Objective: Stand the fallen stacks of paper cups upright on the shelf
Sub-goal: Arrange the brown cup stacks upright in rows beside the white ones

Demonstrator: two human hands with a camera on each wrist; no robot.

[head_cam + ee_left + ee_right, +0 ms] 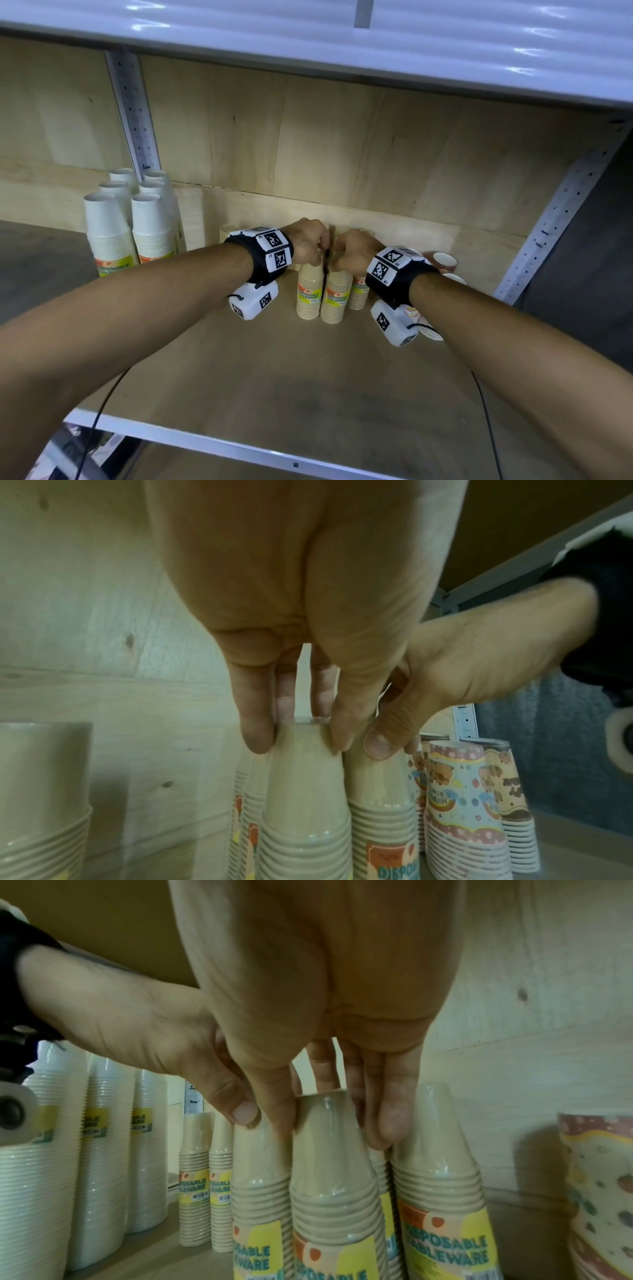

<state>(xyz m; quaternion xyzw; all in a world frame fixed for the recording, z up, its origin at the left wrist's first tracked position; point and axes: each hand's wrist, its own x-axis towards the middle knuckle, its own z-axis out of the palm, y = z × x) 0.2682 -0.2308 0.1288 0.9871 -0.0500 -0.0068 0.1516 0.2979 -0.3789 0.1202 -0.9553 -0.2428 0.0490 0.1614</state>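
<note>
Two plastic-wrapped stacks of tan paper cups stand upright side by side in the middle of the wooden shelf [260, 359]. My left hand [310, 246] [301, 737] grips the top of the left stack [309, 296] [304, 791] from above, fingers and thumb round its top cup. My right hand [351, 251] [332, 1123] grips the top of the right stack [337, 298] [329, 1164] the same way. The two hands touch. A third tan stack [359, 291] [438, 1150] stands just behind to the right.
Several tall white cup stacks [150, 226] [103, 1150] stand at the back left. Patterned party cup stacks [444, 262] [462, 791] stand to the right near the metal upright [561, 219]. Two more tan stacks [195, 1150] stand further left. Another shelf [342, 41] runs above.
</note>
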